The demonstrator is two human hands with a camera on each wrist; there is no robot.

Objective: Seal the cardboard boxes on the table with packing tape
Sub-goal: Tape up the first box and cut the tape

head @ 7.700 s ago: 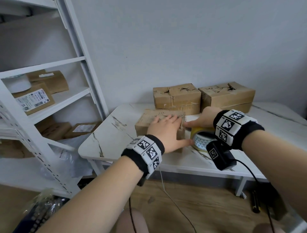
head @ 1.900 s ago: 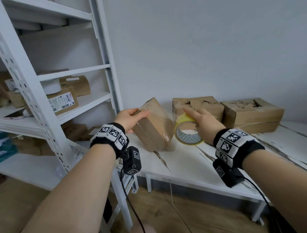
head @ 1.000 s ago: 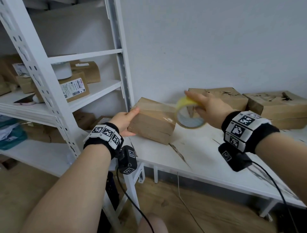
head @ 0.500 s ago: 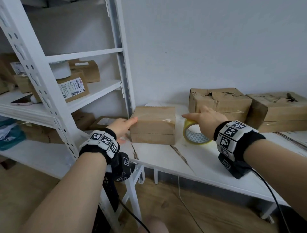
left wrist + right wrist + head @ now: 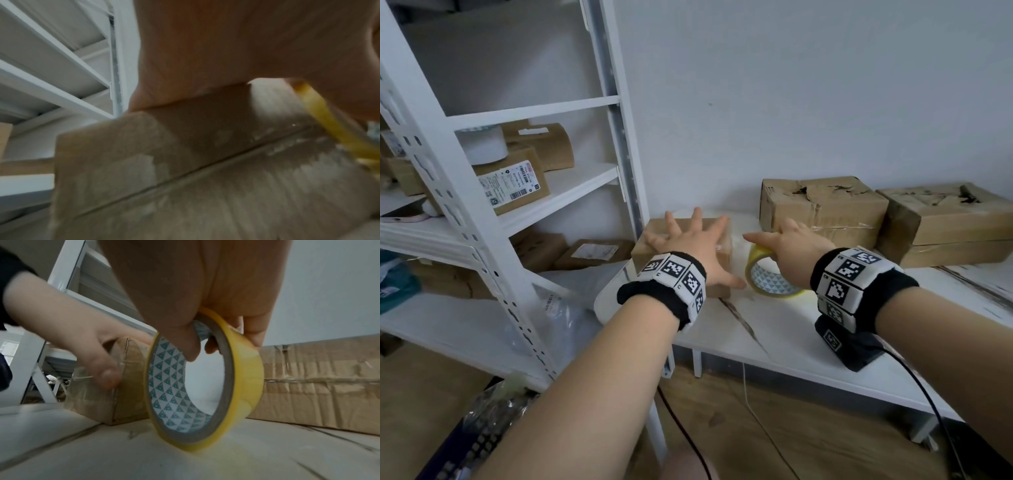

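Note:
A small cardboard box lies at the table's left end, with clear tape glinting on its front. My left hand lies flat on its top with the fingers spread, and the thumb runs down the box's near right corner. Its palm covers the box in the left wrist view. Just right of the box, a yellow tape roll stands on edge on the table. My right hand grips the roll, thumb inside the core and fingers over the outer rim.
Two larger worn cardboard boxes stand against the wall behind the roll. The white marble-look table has bare surface toward its front edge. A white metal shelf unit holding parcels stands close on the left.
My left hand has moved from the box's left end onto its top and spread flat. The box, earlier tilted up, lies flat. The roll stays on the table in my right hand.

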